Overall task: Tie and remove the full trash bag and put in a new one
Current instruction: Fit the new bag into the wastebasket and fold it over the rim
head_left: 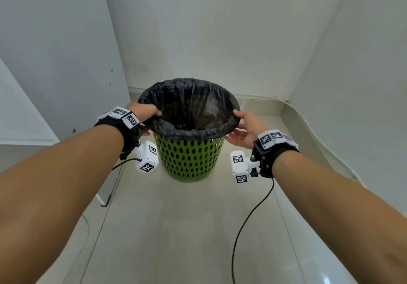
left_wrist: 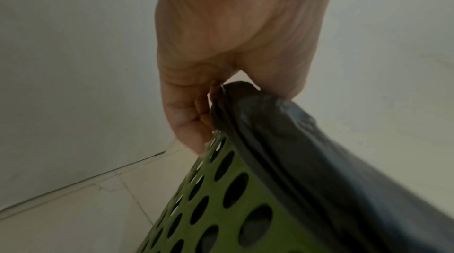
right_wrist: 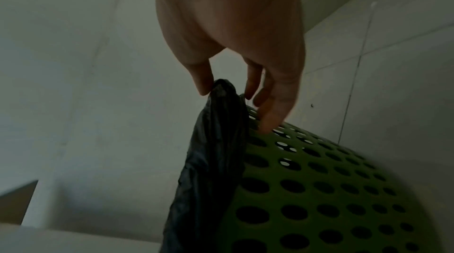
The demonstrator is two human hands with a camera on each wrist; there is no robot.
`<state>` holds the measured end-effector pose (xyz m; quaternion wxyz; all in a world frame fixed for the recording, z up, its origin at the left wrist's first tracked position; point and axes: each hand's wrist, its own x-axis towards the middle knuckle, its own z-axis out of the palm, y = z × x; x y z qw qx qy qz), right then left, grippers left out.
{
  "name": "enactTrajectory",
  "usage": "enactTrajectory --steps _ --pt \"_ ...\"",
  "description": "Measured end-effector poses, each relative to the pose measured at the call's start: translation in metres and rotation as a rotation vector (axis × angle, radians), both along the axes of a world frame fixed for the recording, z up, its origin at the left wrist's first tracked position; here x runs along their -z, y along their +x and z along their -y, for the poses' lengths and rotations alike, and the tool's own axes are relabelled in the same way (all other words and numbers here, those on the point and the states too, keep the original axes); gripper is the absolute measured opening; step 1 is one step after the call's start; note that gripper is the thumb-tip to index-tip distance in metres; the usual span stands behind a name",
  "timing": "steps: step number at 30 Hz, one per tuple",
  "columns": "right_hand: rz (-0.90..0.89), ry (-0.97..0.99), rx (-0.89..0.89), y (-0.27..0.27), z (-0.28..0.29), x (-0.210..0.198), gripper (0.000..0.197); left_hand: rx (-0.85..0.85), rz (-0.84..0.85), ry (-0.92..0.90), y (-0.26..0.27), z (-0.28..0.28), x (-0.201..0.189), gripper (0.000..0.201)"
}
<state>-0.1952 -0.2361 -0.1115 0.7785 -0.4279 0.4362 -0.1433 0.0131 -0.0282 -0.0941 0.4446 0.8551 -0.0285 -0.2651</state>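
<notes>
Head view shows pale walls (head_left: 253, 30) closing in a corner of light floor tiles (head_left: 187, 228), and on those tiles, near the back wall, stands a green perforated bin (head_left: 187, 158), upright, its sides dotted with oval holes. A black trash bag (head_left: 191, 105) lines it, the plastic folded out and down over the whole rim (inside, the bag looks dark and shiny, and what it holds I cannot make out). Both forearms reach in from the lower corners, each wearing a black wrist strap with white marker blocks, and a thin black cable (head_left: 246, 217) trails from the right one across the floor. The left hand (head_left: 144, 112) is at the left side of the rim, its fingers curled over the bag's folded edge; the left wrist view shows that hand (left_wrist: 236, 30) gripping the black fold (left_wrist: 282, 131) against the top of the green wall (left_wrist: 221, 208), knuckles bent tight. The right hand (head_left: 246, 129) is at the right side of the rim, and in the right wrist view the hand (right_wrist: 233, 30) pinches a raised tuft of the bag (right_wrist: 213, 140) at the thumb, while the other fingers (right_wrist: 272, 113) hang down fairly straight with their tips touching the bin's wall (right_wrist: 331, 189).
</notes>
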Motion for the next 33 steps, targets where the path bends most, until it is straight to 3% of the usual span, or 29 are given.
enactTrajectory --steps 3,8,10,12,17,25,29,31,33 --pt "0.03 0.101 0.022 0.003 0.005 0.002 0.022 -0.088 -0.192 -0.187 -0.002 -0.01 -0.003 0.023" --pt "0.117 0.1 0.11 0.016 0.007 0.0 0.02 -0.07 -0.267 -0.302 0.004 -0.011 -0.007 0.005" --pt "0.088 0.068 0.128 0.021 0.009 0.001 0.025 -0.072 -0.265 -0.309 0.017 -0.011 0.001 0.025" --pt "0.038 0.059 0.116 0.02 0.008 -0.002 0.017 -0.078 -0.279 -0.304 0.03 -0.011 0.012 0.036" --pt "0.03 0.124 0.106 0.021 0.013 -0.004 0.012 -0.139 -0.292 -0.312 0.016 -0.016 0.002 0.036" --pt "-0.049 -0.108 0.125 0.03 0.016 0.0 0.003 -0.093 -0.312 -0.294 0.018 -0.018 0.0 0.026" --pt "-0.135 -0.299 0.136 0.037 0.014 0.004 0.037 -0.132 -0.079 -0.146 0.022 -0.013 0.003 0.057" --pt "-0.158 -0.291 0.185 0.041 0.018 0.011 0.06 -0.219 0.269 -0.029 0.022 -0.006 0.001 0.08" --pt "-0.176 -0.294 0.197 0.039 0.013 0.011 0.064 -0.095 0.742 -0.007 0.009 0.002 -0.009 0.066"
